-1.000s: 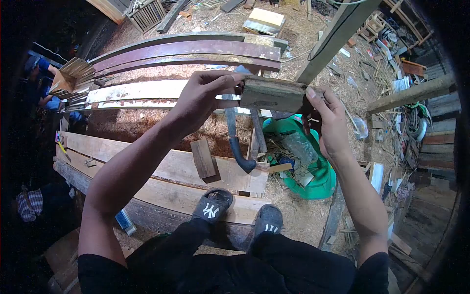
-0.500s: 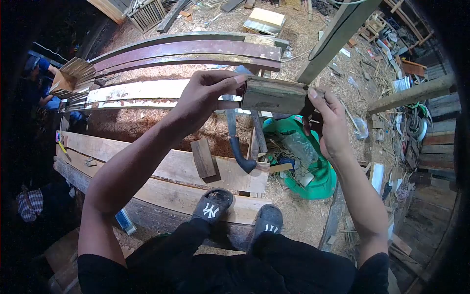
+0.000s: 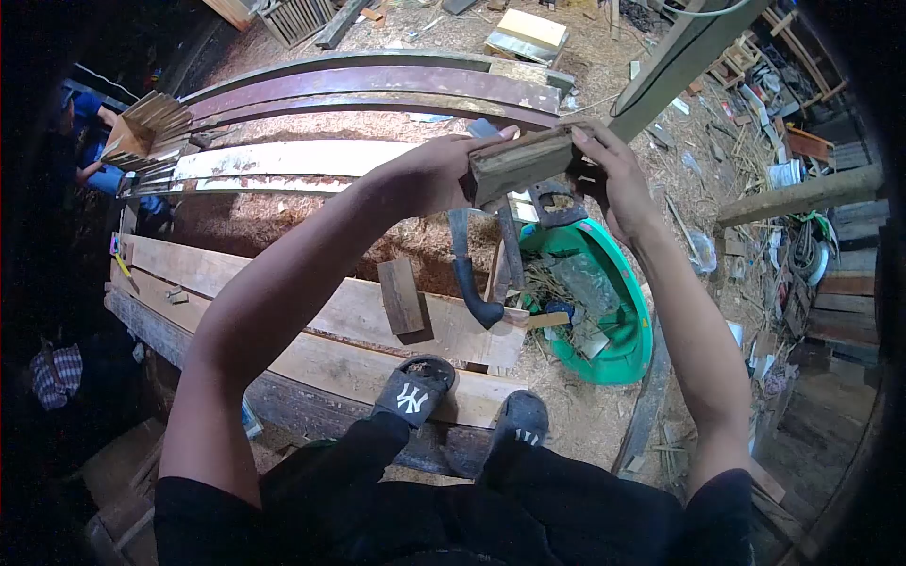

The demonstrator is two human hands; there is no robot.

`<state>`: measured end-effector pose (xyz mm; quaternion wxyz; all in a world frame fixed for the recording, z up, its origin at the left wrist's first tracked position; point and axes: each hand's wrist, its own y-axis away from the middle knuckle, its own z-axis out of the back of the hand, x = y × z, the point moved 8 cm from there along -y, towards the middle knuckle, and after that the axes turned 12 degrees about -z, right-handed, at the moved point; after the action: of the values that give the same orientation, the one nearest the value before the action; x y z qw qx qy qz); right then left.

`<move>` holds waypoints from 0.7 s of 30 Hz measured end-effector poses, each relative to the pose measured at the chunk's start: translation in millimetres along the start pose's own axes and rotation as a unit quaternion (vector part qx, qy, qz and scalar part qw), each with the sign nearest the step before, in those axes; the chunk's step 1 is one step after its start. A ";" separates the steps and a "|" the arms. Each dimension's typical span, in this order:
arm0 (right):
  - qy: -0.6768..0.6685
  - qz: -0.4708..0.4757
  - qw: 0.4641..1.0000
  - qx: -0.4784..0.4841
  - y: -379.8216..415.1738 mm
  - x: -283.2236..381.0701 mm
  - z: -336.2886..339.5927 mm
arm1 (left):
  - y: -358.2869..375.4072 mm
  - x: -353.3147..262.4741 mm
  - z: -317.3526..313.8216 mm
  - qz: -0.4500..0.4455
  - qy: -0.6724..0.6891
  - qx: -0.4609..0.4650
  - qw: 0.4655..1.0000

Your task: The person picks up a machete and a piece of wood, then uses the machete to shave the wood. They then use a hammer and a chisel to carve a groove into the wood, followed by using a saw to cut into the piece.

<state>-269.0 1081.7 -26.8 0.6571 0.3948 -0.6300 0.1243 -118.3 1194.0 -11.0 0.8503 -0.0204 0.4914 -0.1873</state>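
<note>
A weathered wooden block (image 3: 521, 170) is held up between my two hands, tilted with its right end higher. My left hand (image 3: 444, 172) grips its left end, thumb along the top edge. My right hand (image 3: 612, 177) is closed around the right end, with some of its fingers hidden behind. Below the block, a long-bladed tool with a black curved handle (image 3: 474, 294), like a machete, leans on the bench. A smaller wood block (image 3: 402, 297) lies on the bench planks (image 3: 321, 300) to its left. Just under the held block is a dark piece with a hole (image 3: 557, 204).
A green basin (image 3: 644, 332) with scraps stands right of the bench. Long boards (image 3: 377, 87) lie beyond. A wooden post (image 3: 694, 61) rises at upper right. Another person (image 3: 87, 141) is at far left beside a slatted wooden piece (image 3: 151, 132). My sandalled feet (image 3: 415, 389) rest on the planks.
The wooden block has turned in my hands, from nearly level to tilted, its left end now facing me more. The dark piece with a hole has come into sight. My view has shifted slightly.
</note>
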 end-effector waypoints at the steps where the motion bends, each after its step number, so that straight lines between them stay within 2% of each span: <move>1: -0.011 -0.015 1.000 0.012 -6.0 -4.6 -2.8 | -2.2 1.5 -1.0 0.002 0.001 -0.001 1.000; 2: -0.022 -0.030 0.999 0.023 -10.5 -8.7 -5.7 | 0.9 18.5 -7.4 0.110 0.193 -0.028 0.975; 3: -0.022 -0.032 0.999 0.025 -13.4 -9.9 -7.3 | 6.9 27.0 -17.9 0.213 0.376 -0.053 0.900; 7: -0.016 -0.022 0.999 0.030 -23.3 -15.4 -19.8 | 18.4 63.6 -23.5 0.256 0.394 -0.088 0.878; 9: -0.033 -0.012 0.999 0.016 -28.2 -23.7 -21.7 | 17.9 71.6 -26.0 0.230 0.572 -0.154 0.772; 11: -0.077 -0.050 0.993 -0.069 -36.4 -54.1 -8.4 | 19.9 75.5 -20.9 0.222 0.589 -0.180 0.756; 14: 0.065 -0.127 0.984 -0.104 -38.2 -116.8 -17.9 | 23.6 84.7 -11.2 0.197 0.610 -0.219 0.736; 16: 0.034 -0.092 0.994 -0.045 -34.1 -171.7 -34.3 | 27.5 89.7 -6.3 0.183 0.616 -0.233 0.730; 19: 0.063 -0.115 0.991 -0.013 -18.7 -208.5 -58.2 | 34.1 94.8 2.3 0.180 0.613 -0.254 0.726; 21: 0.279 -0.170 0.943 -0.067 -8.9 -222.8 -71.9 | 36.2 94.8 8.6 0.163 0.614 -0.271 0.723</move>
<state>-249.7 1198.9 -228.8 0.8428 0.4009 -0.3517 0.0733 -57.9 1194.3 -92.9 0.3386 -0.0497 0.9314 0.1237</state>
